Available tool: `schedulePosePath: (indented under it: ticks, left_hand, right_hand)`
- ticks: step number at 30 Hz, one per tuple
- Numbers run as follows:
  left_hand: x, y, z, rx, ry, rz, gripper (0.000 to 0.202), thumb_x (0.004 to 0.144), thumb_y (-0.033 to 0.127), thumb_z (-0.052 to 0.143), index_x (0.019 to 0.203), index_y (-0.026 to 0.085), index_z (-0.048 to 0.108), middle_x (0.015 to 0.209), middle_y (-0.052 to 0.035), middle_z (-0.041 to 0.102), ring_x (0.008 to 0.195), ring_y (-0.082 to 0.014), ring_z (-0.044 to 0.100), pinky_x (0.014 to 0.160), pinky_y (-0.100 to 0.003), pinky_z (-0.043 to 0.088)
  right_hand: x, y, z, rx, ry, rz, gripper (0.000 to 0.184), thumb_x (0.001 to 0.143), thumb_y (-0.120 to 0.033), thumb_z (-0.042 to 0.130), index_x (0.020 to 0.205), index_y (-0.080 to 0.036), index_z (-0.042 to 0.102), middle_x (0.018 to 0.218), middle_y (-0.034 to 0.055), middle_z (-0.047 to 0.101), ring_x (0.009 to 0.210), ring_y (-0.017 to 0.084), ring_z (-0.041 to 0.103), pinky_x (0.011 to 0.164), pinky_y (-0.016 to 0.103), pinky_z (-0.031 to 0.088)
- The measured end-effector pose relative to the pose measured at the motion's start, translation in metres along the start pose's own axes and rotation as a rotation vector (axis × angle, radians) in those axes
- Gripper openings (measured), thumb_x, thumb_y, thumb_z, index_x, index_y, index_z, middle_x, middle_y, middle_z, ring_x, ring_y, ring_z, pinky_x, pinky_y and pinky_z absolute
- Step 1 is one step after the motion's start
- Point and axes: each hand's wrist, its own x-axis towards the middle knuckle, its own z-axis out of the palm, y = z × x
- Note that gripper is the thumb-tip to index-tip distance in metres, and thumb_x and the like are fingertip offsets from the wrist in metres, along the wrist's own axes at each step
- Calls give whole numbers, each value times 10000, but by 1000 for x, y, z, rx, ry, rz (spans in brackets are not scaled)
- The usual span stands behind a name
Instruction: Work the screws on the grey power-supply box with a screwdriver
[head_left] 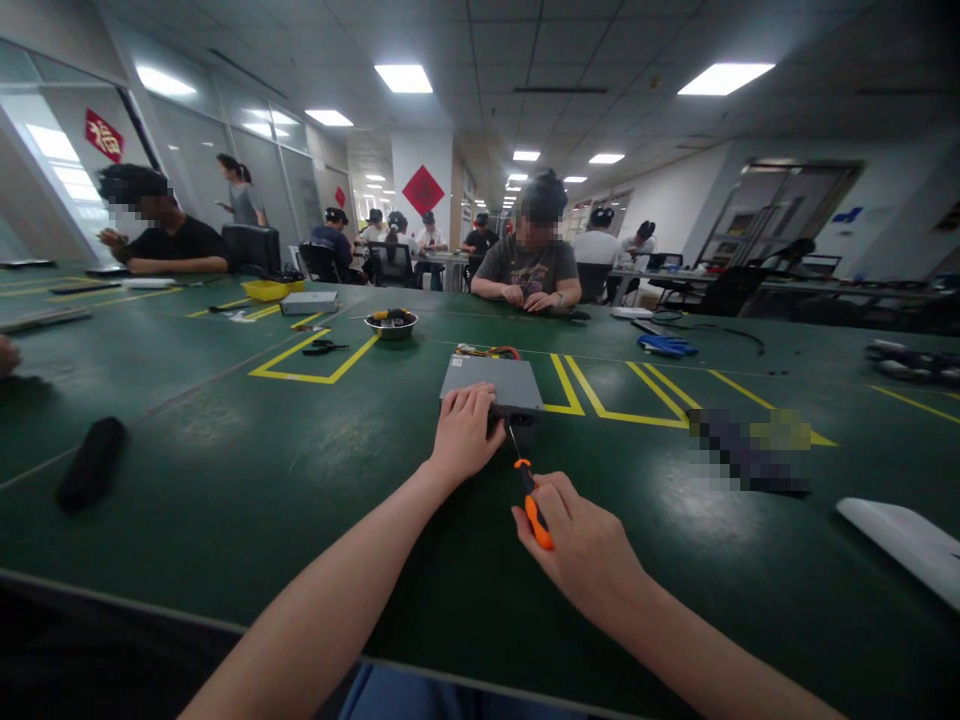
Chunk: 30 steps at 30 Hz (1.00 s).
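Orange-handled screwdriver [534, 508] gripped in right hand [577, 550], tip near grey metal case [487, 382] under open left hand [463, 432].

Left hand [465, 432] palm down, fingers forward, slightly curved; left forearm [337, 590] bare, rising from lower left. Right hand [577, 545] lower, fingers curled in pinch; right forearm [705, 630] bare, angled in from lower right.

Chassis [491, 386] on workbench [187, 500], bowl [391, 325] beyond (slightly left), screwdriver [534, 508] before
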Motion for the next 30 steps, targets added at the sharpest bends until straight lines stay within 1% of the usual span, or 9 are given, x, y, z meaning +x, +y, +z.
schedulePosePath:
  ticks: [3, 6, 9, 11, 14, 17, 20, 25, 30]
  left_hand:
    - [0, 1, 0, -1, 0, -7, 237, 784, 242, 521, 1014, 200, 484, 1194, -62, 562, 1152, -212, 461, 977, -388, 314]
    - [0, 1, 1, 0, 3, -9, 234, 784, 244, 520, 1010, 199, 484, 1194, -63, 561, 1156, -213, 459, 981, -389, 308]
    - [0, 1, 3, 0, 9, -14, 239, 779, 241, 526, 1011, 202, 484, 1197, -61, 560, 1149, -210, 464, 983, -389, 310]
    - [0, 1, 3, -4, 14, -17, 242, 778, 237, 528, 1014, 203, 485, 1193, -57, 562, 1143, -210, 468, 982, -388, 311]
    - [0, 1, 3, -9, 19, -15, 239, 780, 236, 526, 1013, 203, 485, 1187, -55, 565, 1138, -209, 471, 982, -385, 309]
    - [0, 1, 2, -6, 23, -17, 231, 785, 241, 522, 1009, 200, 481, 1191, -55, 562, 1139, -205, 470, 982, -379, 308]
    - [0, 1, 2, -2, 23, -19, 227, 787, 249, 526, 1005, 203, 483, 1191, -57, 562, 1138, -207, 470, 976, -383, 312]
    - [1, 2, 3, -7, 15, -25, 227, 783, 246, 530, 1003, 207, 493, 1184, -65, 565, 1129, -219, 475, 968, -398, 313]
    - [2, 3, 4, -2, 16, -39, 212, 791, 249, 516, 997, 207, 489, 1185, -55, 568, 1140, -208, 465, 968, -385, 309]
  right_hand:
    - [0, 1, -1, 195, -89, 249, 92, 817, -279, 446, 811, -206, 391, 667, 16, 534, 449, 134, 517, 377, 238, 378]
    - [2, 5, -6, 440, -173, 462, 156, 808, -333, 464, 819, -214, 364, 667, 10, 544, 490, 164, 564, 426, 275, 427]
    - [4, 8, -9, 836, -231, 690, 217, 824, -389, 462, 882, -204, 365, 738, 31, 586, 617, 181, 623, 547, 316, 494]
    - [5, 8, -8, 1134, -259, 856, 235, 830, -382, 468, 923, -195, 360, 771, 38, 604, 653, 166, 624, 567, 302, 502]
    - [7, 4, -3, 1423, -245, 1099, 191, 823, -294, 495, 926, -193, 369, 756, 21, 601, 555, 103, 552, 431, 197, 414]
    - [10, 0, 3, 1523, -221, 1298, 147, 807, -216, 530, 881, -187, 406, 627, -40, 520, 427, 44, 412, 340, 129, 250]
    - [10, -2, 9, 1570, -246, 1377, 144, 803, -247, 562, 775, -179, 437, 535, -73, 409, 382, 27, 333, 319, 120, 190]
    - [9, -5, 14, 1692, -168, 1362, 199, 818, -343, 538, 736, -168, 492, 672, -3, 492, 498, 73, 488, 337, 147, 288]
    - [14, -10, 14, 1751, -207, 1442, 225, 873, -336, 449, 760, -153, 515, 579, -33, 451, 411, 45, 417, 322, 128, 248]
